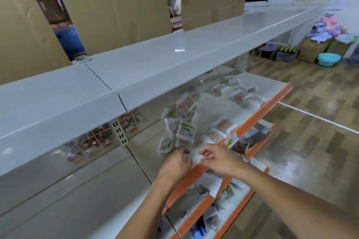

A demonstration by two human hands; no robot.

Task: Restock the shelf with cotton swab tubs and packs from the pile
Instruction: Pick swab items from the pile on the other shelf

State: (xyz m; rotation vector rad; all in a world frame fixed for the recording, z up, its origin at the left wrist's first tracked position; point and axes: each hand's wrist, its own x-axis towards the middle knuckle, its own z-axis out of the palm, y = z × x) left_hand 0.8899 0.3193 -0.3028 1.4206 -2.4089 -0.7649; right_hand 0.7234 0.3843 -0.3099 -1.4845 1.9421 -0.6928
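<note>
Hovering over the front edge of the white metal shelf with orange price strip (258, 111), both hands are sitting between picks. Left hand (177, 162) is loosely curled and holding nothing; right hand (217, 159) likewise curled and empty, resting near the strip. Jumbled pile of clear-wrapped cotton swab packs (179, 129) is lying just beyond the left hand's fingers, roughly seven or eight packs, too blurred for an exact count. Two more packs (219, 130) are lying near the strip, and about six (236, 91) are spread along the shelf's far end. No tubs visible. Next move likely calls for reaching into the pile and lining packs up.
</note>
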